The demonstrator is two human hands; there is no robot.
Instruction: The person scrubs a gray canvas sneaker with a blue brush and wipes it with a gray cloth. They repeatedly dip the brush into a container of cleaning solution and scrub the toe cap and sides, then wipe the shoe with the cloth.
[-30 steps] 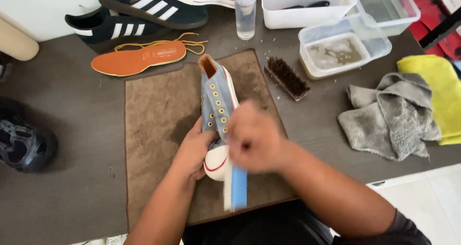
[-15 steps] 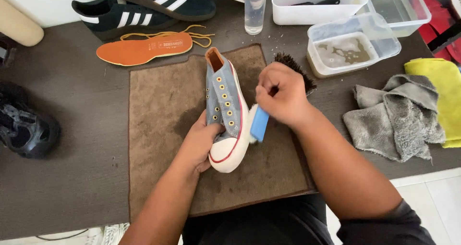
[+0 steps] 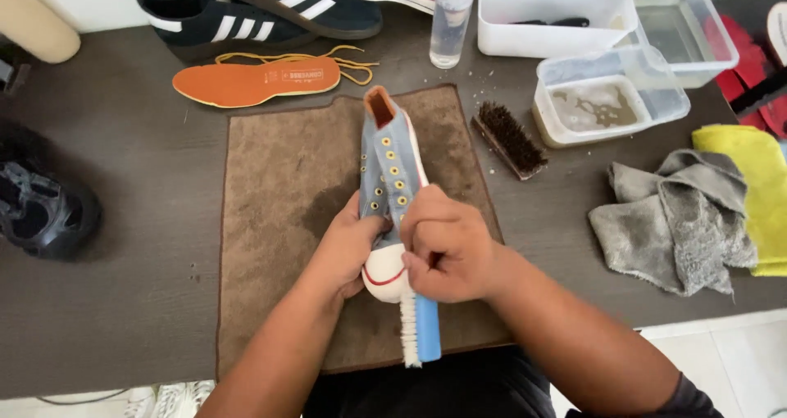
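A grey-blue high-top sneaker (image 3: 388, 168) with yellow eyelets and a white toe cap lies on a brown towel (image 3: 279, 197), heel pointing away from me. My left hand (image 3: 348, 250) grips its left side near the toe. My right hand (image 3: 443, 246) is closed on a blue-handled brush (image 3: 423, 328) with white bristles, pressed against the toe's right side. The brush head sticks out toward me below the fist.
A dark bristle brush (image 3: 508, 138) lies right of the towel. Behind are an orange insole (image 3: 250, 82), black striped shoes (image 3: 262, 12), a clear bottle (image 3: 451, 20) and plastic tubs (image 3: 602, 98). Grey cloth (image 3: 668, 217) and yellow cloth (image 3: 750, 176) lie right. A black shoe (image 3: 41, 209) sits left.
My right hand with the blue brush swept from the toe up along the sneaker's right side and back down to the toe. The left hand kept its hold.
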